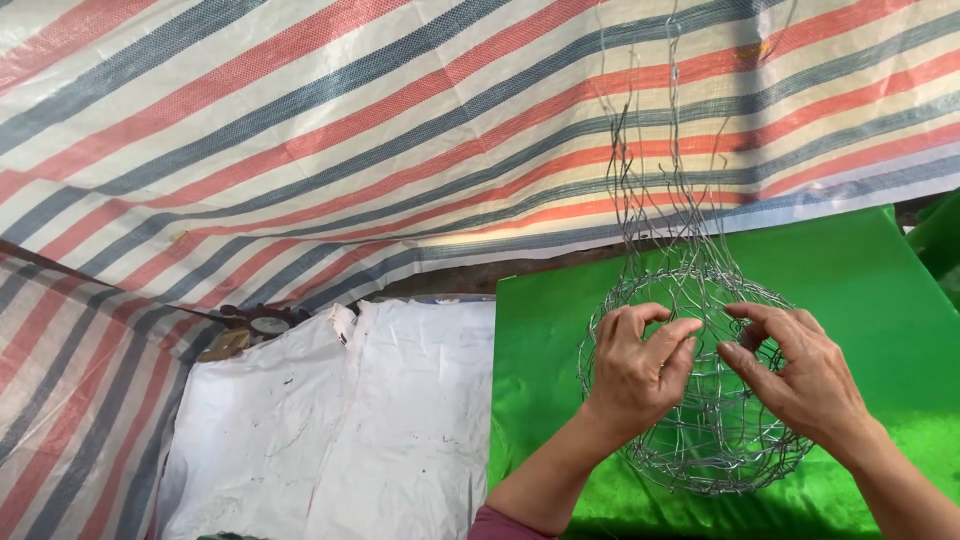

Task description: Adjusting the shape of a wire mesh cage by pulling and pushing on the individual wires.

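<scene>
Two hands closed on round wire mesh cage point(700, 400): left hand point(638, 372) and right hand point(800, 375) pinched on upper strands. Cage held over green sheet point(860, 290); white sheet point(380, 420) alongside, striped tarp point(300, 130) behind.

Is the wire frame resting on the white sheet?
No, the wire frame, held by both hands, sits over the green sheet; the white sheet lies beside it.

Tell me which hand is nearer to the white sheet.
Left. The left hand grips the wire cage on the side toward the white sheet; the right hand is on the cage's far side.
</scene>
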